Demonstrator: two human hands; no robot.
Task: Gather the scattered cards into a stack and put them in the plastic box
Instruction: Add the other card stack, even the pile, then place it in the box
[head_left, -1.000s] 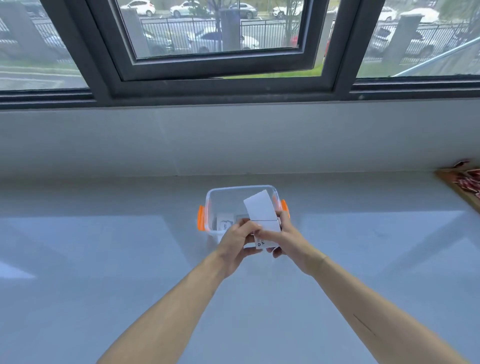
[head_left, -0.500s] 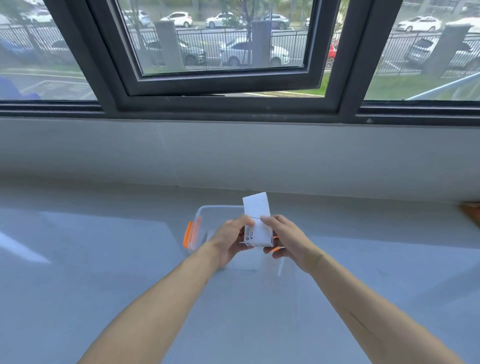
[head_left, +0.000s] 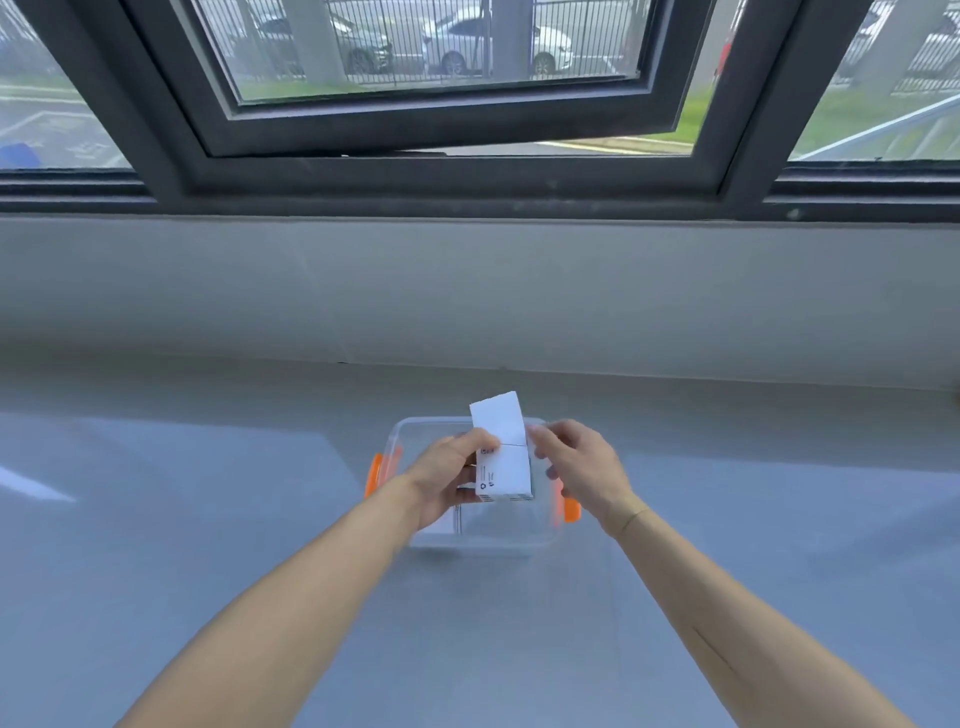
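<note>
A clear plastic box (head_left: 519, 540) with orange latches (head_left: 373, 475) stands on the grey ledge, its lid off. Just above it my left hand (head_left: 447, 480) grips a white card pack (head_left: 506, 470) whose top flap (head_left: 496, 418) stands open. My right hand (head_left: 579, 467) is beside the pack's right edge, fingers loosely spread and blurred, fingertips close to the flap; contact is unclear. Under my left hand a card (head_left: 457, 519) lies inside the box, mostly hidden.
The grey ledge (head_left: 208, 519) stretches wide on both sides of the box. Behind it rises a low grey wall (head_left: 467, 291) under a dark-framed window (head_left: 441, 171) that is tilted open.
The view has shifted, so the box now sits lower and more central. The pack stays over the box in my left hand, while my right hand has slipped off toward the right.
</note>
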